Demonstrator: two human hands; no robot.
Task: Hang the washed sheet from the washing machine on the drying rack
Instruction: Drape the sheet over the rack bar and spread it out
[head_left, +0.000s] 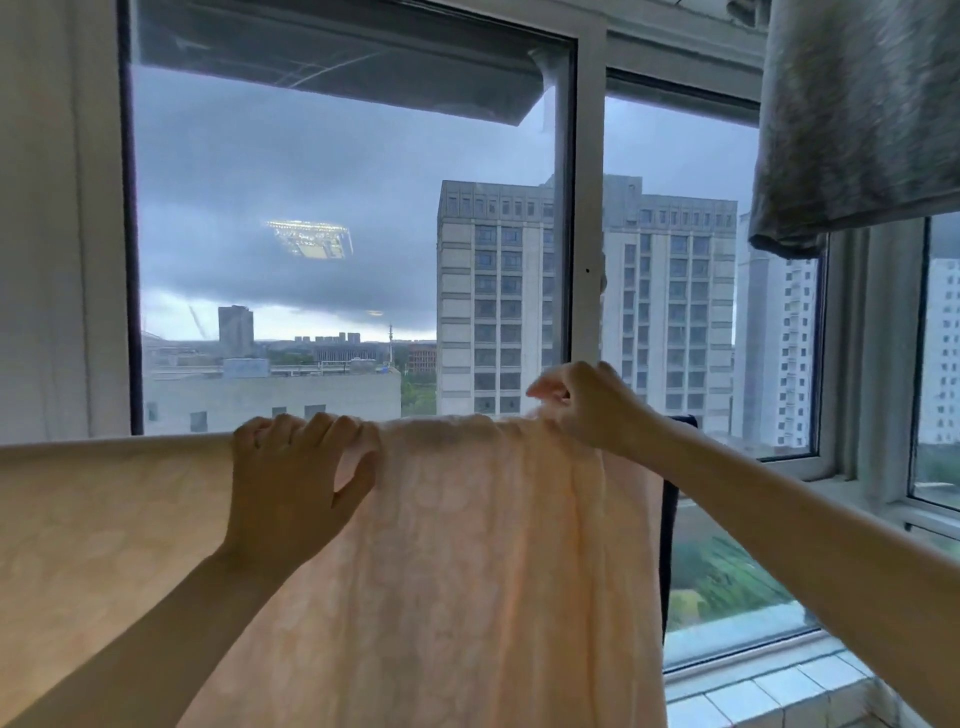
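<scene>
Left grip (291, 488) curls over the bunched top edge of the sheet (467, 571); right grip (587, 405) pinches it.

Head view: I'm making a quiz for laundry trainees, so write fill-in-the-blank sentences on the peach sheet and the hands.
The pale peach patterned sheet hangs before a large ____.
The left hand curls its fingers over the sheet's ____ edge.
Up and right of the pinching right hand hangs a mottled ____ cloth.
Missing: window; top; grey.

The sheet (467, 545) hides the rack bar; the blurred grey cloth (857, 114) runs off-frame.
</scene>
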